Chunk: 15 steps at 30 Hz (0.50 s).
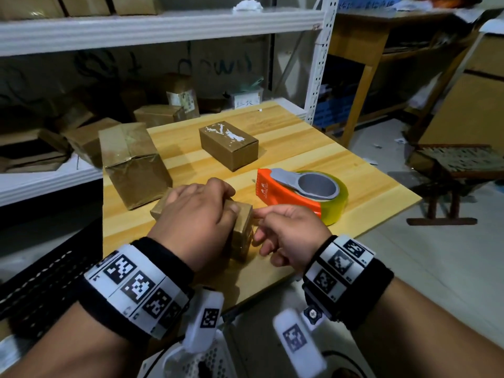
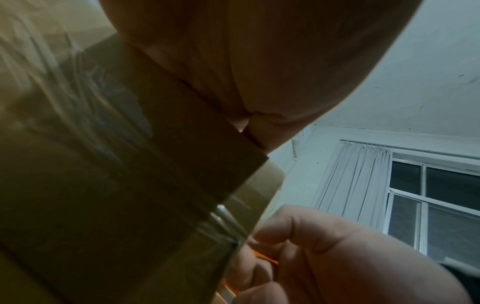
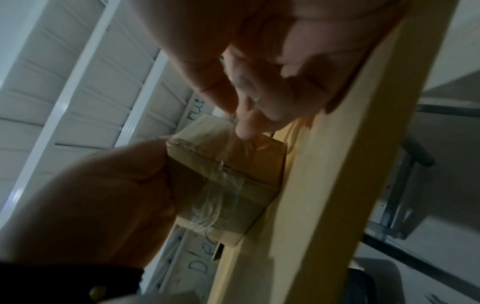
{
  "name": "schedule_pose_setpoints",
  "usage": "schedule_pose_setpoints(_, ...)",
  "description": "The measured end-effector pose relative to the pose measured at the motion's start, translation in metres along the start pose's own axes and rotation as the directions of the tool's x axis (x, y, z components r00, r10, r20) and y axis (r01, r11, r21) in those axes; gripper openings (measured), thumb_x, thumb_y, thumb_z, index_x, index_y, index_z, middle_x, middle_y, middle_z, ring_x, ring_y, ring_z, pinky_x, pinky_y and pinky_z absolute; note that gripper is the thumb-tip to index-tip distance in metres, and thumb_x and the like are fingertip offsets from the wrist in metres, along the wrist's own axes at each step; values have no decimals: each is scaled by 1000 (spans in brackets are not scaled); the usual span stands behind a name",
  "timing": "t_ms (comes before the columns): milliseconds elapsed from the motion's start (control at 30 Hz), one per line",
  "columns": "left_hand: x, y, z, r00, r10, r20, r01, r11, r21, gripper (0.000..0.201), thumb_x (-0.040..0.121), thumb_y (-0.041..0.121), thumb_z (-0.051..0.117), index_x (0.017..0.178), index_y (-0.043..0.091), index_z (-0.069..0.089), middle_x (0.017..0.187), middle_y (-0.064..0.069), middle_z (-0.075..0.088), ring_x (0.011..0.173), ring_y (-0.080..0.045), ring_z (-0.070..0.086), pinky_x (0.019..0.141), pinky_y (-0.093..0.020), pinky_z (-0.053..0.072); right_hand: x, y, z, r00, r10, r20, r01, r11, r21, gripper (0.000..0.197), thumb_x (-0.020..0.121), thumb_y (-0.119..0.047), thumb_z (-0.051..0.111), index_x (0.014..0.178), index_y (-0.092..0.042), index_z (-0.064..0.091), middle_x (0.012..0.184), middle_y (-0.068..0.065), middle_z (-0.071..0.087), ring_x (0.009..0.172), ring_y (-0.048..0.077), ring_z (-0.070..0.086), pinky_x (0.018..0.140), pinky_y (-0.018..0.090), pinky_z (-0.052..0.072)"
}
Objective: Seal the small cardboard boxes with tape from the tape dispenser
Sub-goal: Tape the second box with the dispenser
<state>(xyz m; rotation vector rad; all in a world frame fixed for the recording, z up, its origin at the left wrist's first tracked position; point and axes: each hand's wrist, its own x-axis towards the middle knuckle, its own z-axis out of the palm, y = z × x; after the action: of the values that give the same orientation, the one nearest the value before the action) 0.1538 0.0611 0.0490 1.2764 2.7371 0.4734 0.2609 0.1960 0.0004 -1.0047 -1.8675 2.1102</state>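
Note:
A small cardboard box lies near the front edge of the wooden table. My left hand grips it from above, fingers curled over its top. My right hand is at the box's right end, its fingers curled. In the right wrist view its fingertips pinch a strip of clear tape that runs down the end of the box. The orange tape dispenser with a yellowish roll lies flat just behind my right hand. A second small box sits farther back.
A larger taped cardboard box stands at the table's left, close behind my left hand. White metal shelving with several cartons runs along the left and back. A wooden desk and a stool stand to the right.

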Motion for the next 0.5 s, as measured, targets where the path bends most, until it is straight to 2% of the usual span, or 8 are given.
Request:
schedule_pose_setpoints(200,4,-2,1,1000,-10,0,10,1000,5,34,104,47,38,132,33,48,129,6,63,128,-17,49,115,-40,23,8,3,-1,1000,-1,-13,2,999,32,20,103,-15,57,99,-16,76,72,6,66,54,17,57,44,23,33)
schedule_pose_setpoints(300,3,-2,1,1000,-10,-1,10,1000,0,37,104,47,38,136,32,46,132,5,62,130,-17,48,116,-39,22,9,5,-4,1000,-10,-2,10,999,47,14,101,-13,63,98,-16,76,71,5,66,53,16,57,43,23,33)
schedule_pose_setpoints(500,2,1,-1,999,-42,2,42,999,-16,53,104,48,38,153,31,28,143,0,57,140,-22,41,120,-41,21,9,10,-9,998,-58,22,56,993,103,5,94,-10,75,98,-12,77,68,4,67,53,13,57,38,21,33)
